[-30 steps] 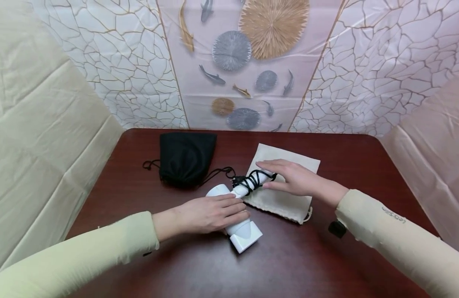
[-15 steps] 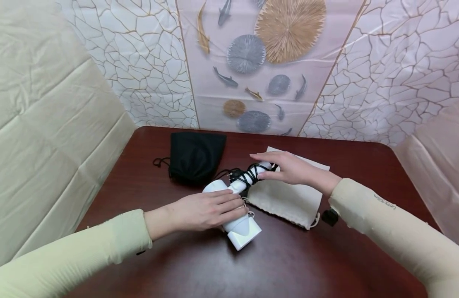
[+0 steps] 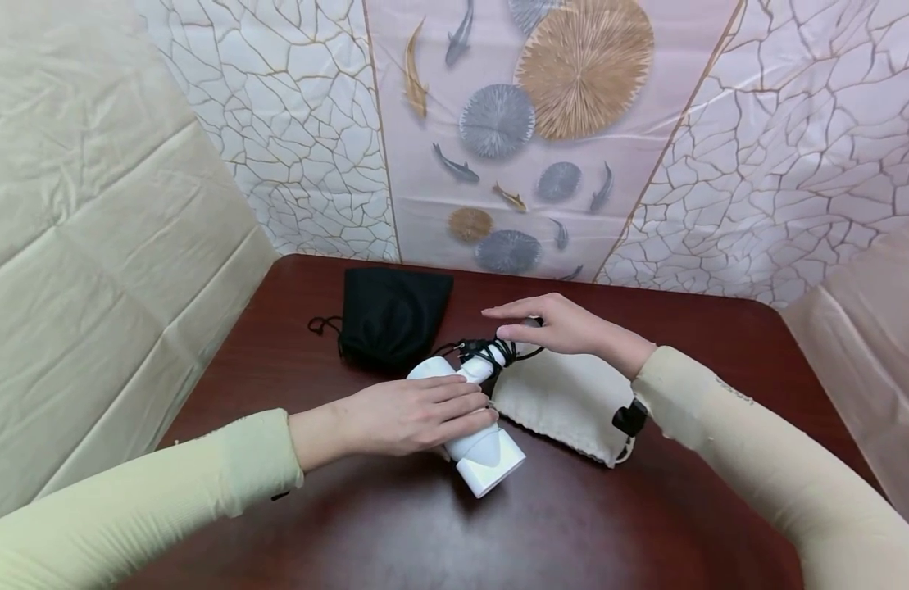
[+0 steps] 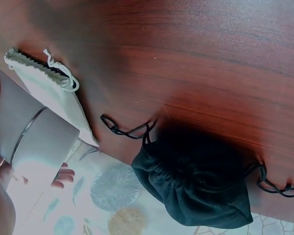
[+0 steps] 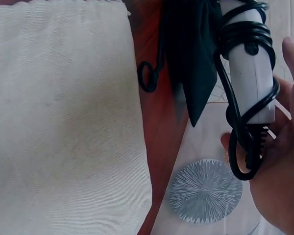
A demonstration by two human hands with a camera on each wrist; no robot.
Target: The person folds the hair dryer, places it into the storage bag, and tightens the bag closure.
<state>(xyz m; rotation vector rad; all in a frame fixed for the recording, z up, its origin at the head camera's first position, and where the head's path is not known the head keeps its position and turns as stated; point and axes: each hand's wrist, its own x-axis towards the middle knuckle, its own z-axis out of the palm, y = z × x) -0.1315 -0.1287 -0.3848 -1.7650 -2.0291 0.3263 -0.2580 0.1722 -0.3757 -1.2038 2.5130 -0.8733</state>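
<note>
A white hair dryer (image 3: 491,463) with a black cord (image 3: 502,351) wound round its handle is in the head view's middle. My left hand (image 3: 413,416) grips its barrel from above, fingers across it. At the handle's end is my right hand (image 3: 565,321), thumb and fingers spread apart. In the right wrist view the handle (image 5: 252,85) and cord loop lie beside the right palm; I cannot tell whether they touch. The left wrist view shows the dryer's barrel (image 4: 39,132), with fingertips (image 4: 63,177) beyond it.
A cream drawstring bag (image 3: 565,406) lies flat under the right forearm. A black drawstring bag (image 3: 391,315), bulging, stands at the back left with its cords out. The dark red table (image 3: 557,533) ends at a patterned cloth wall (image 3: 498,205).
The head view has shifted. My right hand has moved leftward and away over the handle's end, its fingers still extended. My left hand keeps its hold on the hair dryer.
</note>
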